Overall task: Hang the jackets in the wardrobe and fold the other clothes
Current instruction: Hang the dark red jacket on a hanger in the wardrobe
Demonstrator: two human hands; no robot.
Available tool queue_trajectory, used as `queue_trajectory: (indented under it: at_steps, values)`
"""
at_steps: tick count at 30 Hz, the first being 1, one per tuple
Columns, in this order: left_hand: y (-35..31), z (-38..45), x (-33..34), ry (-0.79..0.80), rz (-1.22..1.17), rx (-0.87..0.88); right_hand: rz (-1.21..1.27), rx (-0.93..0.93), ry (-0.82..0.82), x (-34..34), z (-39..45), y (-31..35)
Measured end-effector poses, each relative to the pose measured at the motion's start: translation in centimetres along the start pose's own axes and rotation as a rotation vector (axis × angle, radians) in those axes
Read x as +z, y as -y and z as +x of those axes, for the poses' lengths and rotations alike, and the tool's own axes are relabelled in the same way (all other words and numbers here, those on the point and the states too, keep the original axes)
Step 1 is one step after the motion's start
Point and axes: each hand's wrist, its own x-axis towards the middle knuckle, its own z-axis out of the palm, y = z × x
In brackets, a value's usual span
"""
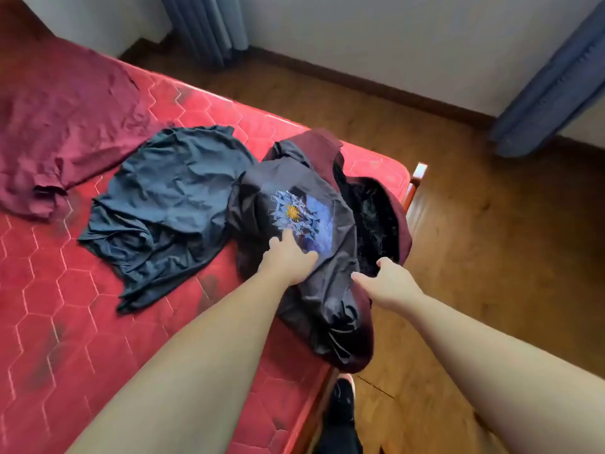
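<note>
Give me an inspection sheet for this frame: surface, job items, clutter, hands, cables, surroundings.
Surface: red quilted mattress, bare, dark smudges on it.
Job's things: black printed garment crumpled near the bed corner, partly over a maroon jacket with dark fuzzy lining; dark teal garment bunched beside it; maroon garment spread out farther back. Nothing folded yet.
Clutter: nothing seen.
Hands: left hand rests on the printed garment, fingers spread; right hand touches its edge, grip unclear.
Cables: nothing seen.
Surroundings: wooden floor, blue curtains, white wall; no wardrobe in view.
</note>
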Motion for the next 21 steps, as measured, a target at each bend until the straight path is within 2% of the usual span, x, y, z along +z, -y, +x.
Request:
queue_trajectory:
  at_steps: [5, 7, 9, 12, 16, 18, 21]
  values:
    - [1.7, 4.0, 6.2, 0.230, -0.272, -0.225, 0.156, 0.238, 0.150, 7.4, 4.6, -1.2]
    - [1.9, 4.7, 7.8, 0.232, -0.360, -0.268, 0.181, 0.282, 0.122, 8.9, 5.3, -1.4]
    - [1.4, 5.0, 7.8, 0.211, -0.452, -0.329, 0.152, 0.249, 0.081, 9.1, 5.3, -1.0]
    - [0.0, 5.5, 5.8, 0.324, -0.521, -0.422, -0.029, 0.085, 0.045, 7.7, 3.7, 0.2]
    - [-4.4, 4.9, 2.7, 0.497, -0.503, -0.431, -0.174, -0.288, -0.058, 4.6, 0.6, 2.6]
    - [-6.2, 4.1, 2.4, 0.470, -0.461, -0.381, -0.201, -0.464, -0.107, 2.9, -0.8, 3.4]
    - [-7.0, 2.8, 1.1, 0.310, -0.485, -0.349, -0.206, -0.625, -0.162, -0.1, -2.7, 2.8]
